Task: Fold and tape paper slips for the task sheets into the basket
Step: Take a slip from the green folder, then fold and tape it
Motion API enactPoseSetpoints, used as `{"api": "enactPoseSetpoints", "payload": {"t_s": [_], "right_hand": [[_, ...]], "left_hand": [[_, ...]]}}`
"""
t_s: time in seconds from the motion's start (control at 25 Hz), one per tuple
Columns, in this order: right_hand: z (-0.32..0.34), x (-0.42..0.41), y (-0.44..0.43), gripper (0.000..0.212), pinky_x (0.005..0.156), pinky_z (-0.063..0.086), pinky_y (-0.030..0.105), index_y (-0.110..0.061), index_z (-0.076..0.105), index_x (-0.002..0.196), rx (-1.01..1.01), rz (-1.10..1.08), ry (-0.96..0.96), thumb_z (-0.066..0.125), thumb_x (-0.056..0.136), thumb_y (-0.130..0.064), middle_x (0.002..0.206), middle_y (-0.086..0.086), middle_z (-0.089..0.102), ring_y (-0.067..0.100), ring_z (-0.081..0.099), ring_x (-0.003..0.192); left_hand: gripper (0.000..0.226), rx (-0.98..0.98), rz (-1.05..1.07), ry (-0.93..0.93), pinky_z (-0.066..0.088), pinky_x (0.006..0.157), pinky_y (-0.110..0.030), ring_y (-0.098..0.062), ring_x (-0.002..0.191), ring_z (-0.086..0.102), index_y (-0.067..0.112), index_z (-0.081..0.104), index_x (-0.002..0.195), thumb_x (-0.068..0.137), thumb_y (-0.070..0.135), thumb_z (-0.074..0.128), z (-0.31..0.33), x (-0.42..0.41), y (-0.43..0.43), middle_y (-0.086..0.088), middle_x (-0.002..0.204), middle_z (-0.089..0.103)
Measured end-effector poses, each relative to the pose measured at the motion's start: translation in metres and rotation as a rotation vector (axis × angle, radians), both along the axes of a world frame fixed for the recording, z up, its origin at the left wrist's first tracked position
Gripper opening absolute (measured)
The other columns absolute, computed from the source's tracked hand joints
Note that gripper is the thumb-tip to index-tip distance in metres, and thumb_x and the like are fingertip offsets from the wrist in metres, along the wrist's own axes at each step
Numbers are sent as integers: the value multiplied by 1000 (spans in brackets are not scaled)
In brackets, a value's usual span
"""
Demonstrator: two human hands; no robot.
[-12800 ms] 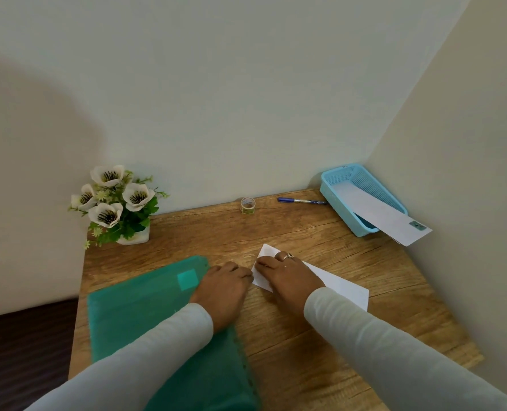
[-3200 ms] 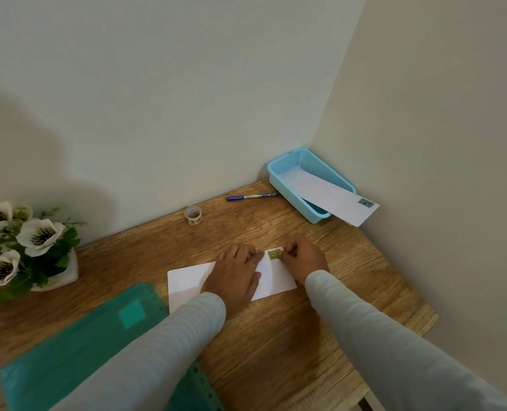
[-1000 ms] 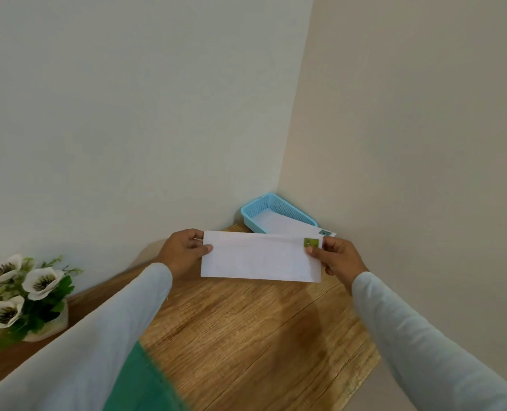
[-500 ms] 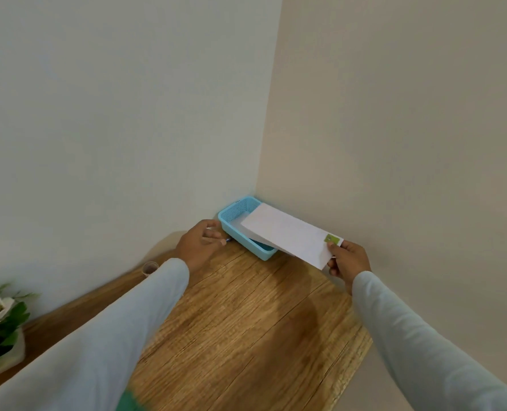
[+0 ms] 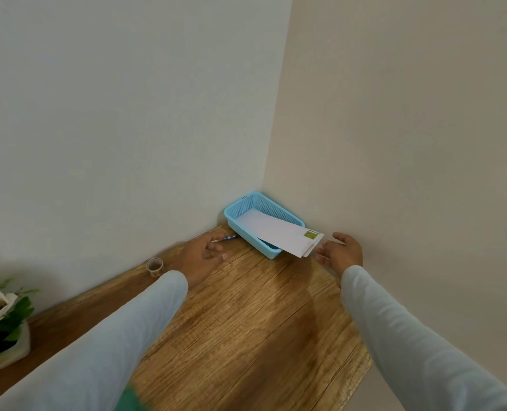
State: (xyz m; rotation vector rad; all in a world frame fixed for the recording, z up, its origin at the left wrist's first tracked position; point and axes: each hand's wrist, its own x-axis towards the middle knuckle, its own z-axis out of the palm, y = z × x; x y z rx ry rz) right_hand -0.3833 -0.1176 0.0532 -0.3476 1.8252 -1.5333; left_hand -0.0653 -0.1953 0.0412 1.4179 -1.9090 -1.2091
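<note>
The right hand [image 5: 342, 253] is hovering, fingers spread and holding nothing, just beside the taped end of the folded slip [image 5: 271, 229] lying in the blue basket [image 5: 238, 206]. The left hand [image 5: 200, 258] is resting on the surface [image 5: 246, 315], fingers loosely curled and empty.

One head-worn wide-angle camera looked forward and down over the counter [image 5: 246, 321] from the person's side, facing the wall corner behind the basket [image 5: 248, 237]. The basket sat mid-frame, well beyond the sleeves [image 5: 121, 336] filling the lower edge.
</note>
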Motion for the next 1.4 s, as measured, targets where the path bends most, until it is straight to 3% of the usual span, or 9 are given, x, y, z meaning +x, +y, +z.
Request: {"api": "enactPoseSetpoints", "payload": {"t_s": [0.16,0.36,0.64,0.76,0.88,1.0,1.24,1.4], "right_hand": [[-4,6,3,34,78,63,36,-19,59,122,1,86,82,63,94,2,119,8,70,23,72,98],[-2,15,11,34,103,54,43,-20,61,133,64,160,346,64,100,-16,136,3,64,20,62,115],[3,78,32,38,107,47,38,-23,59,136,77,390,807,68,99,-26,142,1,56,23,51,133],[-7,117,42,41,108,48,38,-24,56,138,81,637,968,67,99,-31,144,-1,54,21,49,134],[-22,155,55,50,115,43,40,-28,50,145,167,878,1046,65,98,-32,154,-2,44,25,41,142],[-36,189,77,62,121,31,41,-29,41,154,266,1059,1105,65,97,-39,165,-1,31,25,27,152],[-58,231,115,71,125,22,48,-24,33,156,330,1310,1279,56,96,-56,168,5,21,30,17,154],[-60,239,132,71,125,20,49,-22,34,156,379,1342,1316,56,97,-55,168,6,20,31,16,155]], "left_hand": [[44,3,-24,-36,45,84,-19,0,104,59,42,52,133,94,35,71,-4,-3,4,17,116,64],[44,-4,-33,-73,51,96,-31,-3,106,61,39,54,133,93,34,71,-8,1,13,17,117,64],[47,9,52,-65,52,103,-35,-8,111,62,30,57,137,92,26,73,-11,49,47,11,123,64],[49,-67,89,-199,48,105,-34,-11,117,60,30,57,138,92,35,72,-15,77,66,9,130,62],[54,-170,131,-511,43,111,-42,-23,132,50,27,54,142,93,47,66,-29,107,87,2,145,54],[57,-150,200,-783,38,111,-44,-30,137,37,24,47,143,96,54,55,-44,131,124,-5,149,45],[74,-25,207,-901,14,123,-60,-38,155,5,27,16,160,99,68,29,-78,148,192,-12,169,7],[77,-51,95,-891,10,123,-61,-37,156,-1,27,11,162,99,68,28,-80,144,199,-12,170,0]]}}
